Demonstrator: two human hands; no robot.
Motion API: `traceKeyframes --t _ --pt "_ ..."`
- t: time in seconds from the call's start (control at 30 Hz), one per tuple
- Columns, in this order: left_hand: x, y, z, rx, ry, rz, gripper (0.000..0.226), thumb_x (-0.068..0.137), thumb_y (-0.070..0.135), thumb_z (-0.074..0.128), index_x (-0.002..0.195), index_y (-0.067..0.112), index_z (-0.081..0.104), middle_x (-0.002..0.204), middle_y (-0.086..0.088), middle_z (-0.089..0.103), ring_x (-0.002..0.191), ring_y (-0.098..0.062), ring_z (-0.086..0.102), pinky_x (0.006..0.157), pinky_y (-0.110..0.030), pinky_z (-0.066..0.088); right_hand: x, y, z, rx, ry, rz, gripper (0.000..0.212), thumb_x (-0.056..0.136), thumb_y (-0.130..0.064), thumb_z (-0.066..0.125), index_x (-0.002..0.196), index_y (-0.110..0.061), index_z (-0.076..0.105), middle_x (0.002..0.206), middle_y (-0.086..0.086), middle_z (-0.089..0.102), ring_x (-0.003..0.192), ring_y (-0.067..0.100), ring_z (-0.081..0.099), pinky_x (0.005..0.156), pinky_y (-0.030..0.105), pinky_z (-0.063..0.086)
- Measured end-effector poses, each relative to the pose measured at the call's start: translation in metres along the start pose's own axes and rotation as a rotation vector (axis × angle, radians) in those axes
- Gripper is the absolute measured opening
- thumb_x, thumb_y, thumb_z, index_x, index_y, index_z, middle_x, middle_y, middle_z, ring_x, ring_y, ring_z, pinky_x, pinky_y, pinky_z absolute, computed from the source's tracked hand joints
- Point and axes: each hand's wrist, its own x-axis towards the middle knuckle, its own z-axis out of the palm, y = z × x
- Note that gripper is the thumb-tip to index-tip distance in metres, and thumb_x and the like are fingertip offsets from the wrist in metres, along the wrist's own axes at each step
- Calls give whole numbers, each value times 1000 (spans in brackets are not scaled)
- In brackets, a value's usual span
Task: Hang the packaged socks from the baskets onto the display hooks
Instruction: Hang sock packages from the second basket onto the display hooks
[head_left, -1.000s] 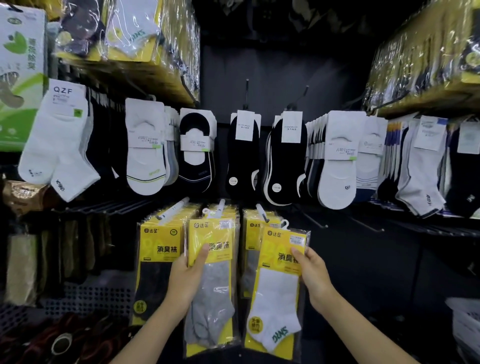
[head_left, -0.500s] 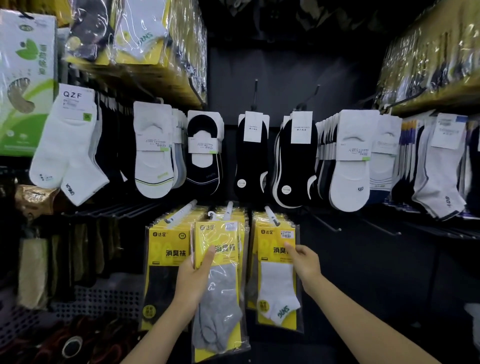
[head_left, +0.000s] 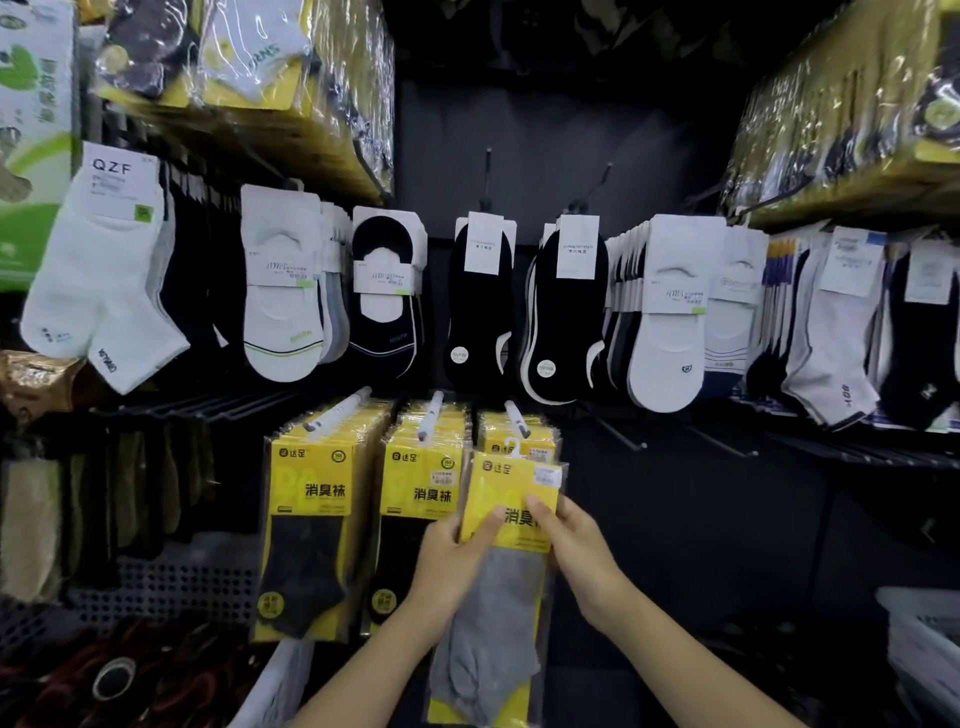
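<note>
In the lower middle of the frame, two hands hold one shiny yellow plastic pack of grey socks (head_left: 519, 486). The left hand (head_left: 457, 558) grips its left edge, thumb on the front. The right hand (head_left: 579, 548) pinches its right side, thumb on the front too. The pack's top sits just under a white-tipped metal hook (head_left: 517, 419). More yellow packs (head_left: 544, 439) hang there. A white plastic basket (head_left: 922, 642) sits at the lower right.
</note>
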Motion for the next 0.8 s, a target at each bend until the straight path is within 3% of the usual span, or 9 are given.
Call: traceKeyframes --t 0.1,0.2,0.3,0.43,0.53,0.6,0.67,0.73,0.8 --pt "1 -2 13 -17 -23 -27 23 90 26 62 107 12 68 90 2 75 83 -7 70 67 -15 53 -2 0 -8 56 125 -27 15 93 -16 58 105 -13 66 94 1 76 85 13 72 63 16 54" --pt "4 -2 20 35 -22 -37 23 91 29 60 111 16 59 94 11 66 82 7 63 65 -3 46 7 -4 -20 36 225 -48 11 93 -14 59 101 -12 66 93 2 74 82 11 71 63 17 54" --pt "8 -4 24 79 -21 -47 40 91 33 58 128 20 51 100 16 59 84 13 52 61 3 41 19 -9 -24 -7 229 -71 9 93 -14 59 99 -13 65 93 1 73 81 10 70 64 17 54" --pt "13 -8 25 84 24 -70 55 91 37 57 140 21 38 121 7 57 88 11 50 61 -4 42 38 -10 -18 -63 161 -82 9 93 -12 58 99 -13 65 93 1 72 80 8 70 61 15 54" --pt "18 -16 24 69 34 -61 60 92 39 55 145 26 30 132 7 51 105 4 52 80 -9 41 54 -2 -13 -116 166 -55 7 93 -12 59 98 -11 64 91 1 71 77 6 68 58 12 52" --pt "26 -24 24 82 23 -54 62 93 40 52 148 27 24 144 5 42 125 -8 45 99 -21 37 65 6 -12 -100 200 -13 12 92 -14 61 101 -8 66 91 3 71 78 9 68 60 15 53" --pt "36 -31 27 94 9 -44 61 95 41 48 149 30 21 149 5 36 134 -10 36 111 -33 33 75 15 -13 -98 269 38 17 88 -22 66 96 -7 67 91 4 71 82 13 67 67 20 52" --pt "46 -38 32 80 0 -43 61 96 42 45 150 30 19 152 6 31 139 -11 29 115 -40 27 85 25 -16 -109 333 66 23 83 -32 71 82 -10 65 81 0 69 76 10 63 63 19 45" --pt "57 -46 38 92 17 -37 61 97 43 42 150 30 16 155 7 25 142 -10 23 116 -35 23 97 33 -18 -97 379 73 28 80 -37 73 73 -12 62 73 -3 66 69 6 59 58 18 39"
